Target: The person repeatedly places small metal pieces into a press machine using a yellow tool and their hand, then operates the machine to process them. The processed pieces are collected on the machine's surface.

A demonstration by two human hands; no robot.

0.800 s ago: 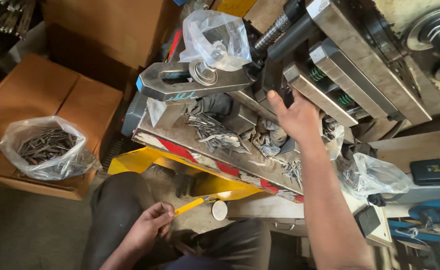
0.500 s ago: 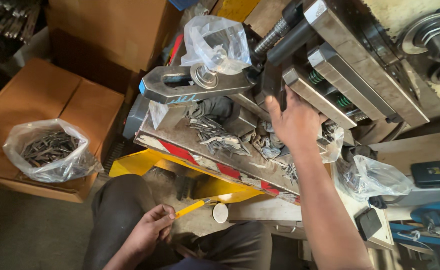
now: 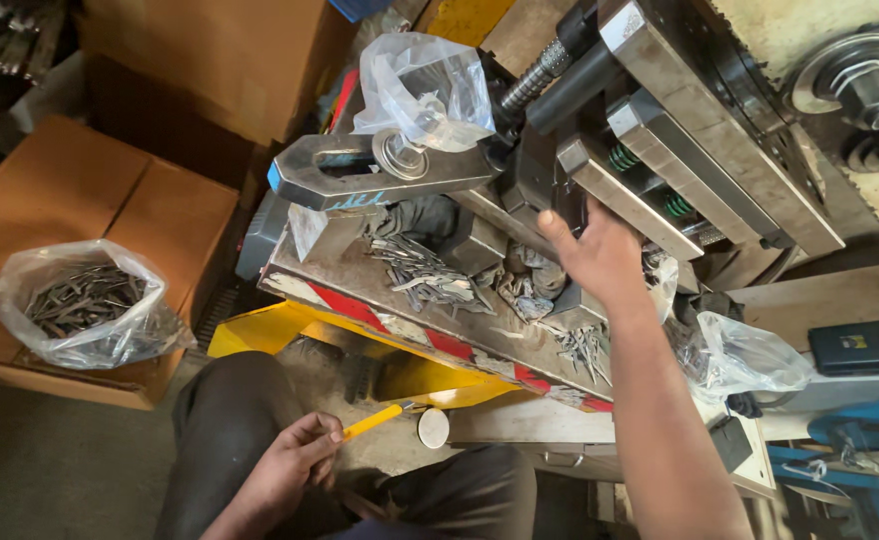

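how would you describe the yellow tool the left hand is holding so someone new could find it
Start at the grey machine table with the red and white striped edge, then drop below it to the person's lap. There the left hand pinches a thin yellow-handled tool. It is the only slim yellow stick, with a pale round disc beside its tip.

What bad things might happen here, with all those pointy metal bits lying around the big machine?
The right hand reaches in among the machine's steel clamp bars, so fingers might get pinched if anything shifts. Loose metal pieces lie near the tray's striped edge and could slide off onto the lap below. The left hand holds a yellow-handled tool by its end, so it might slip.
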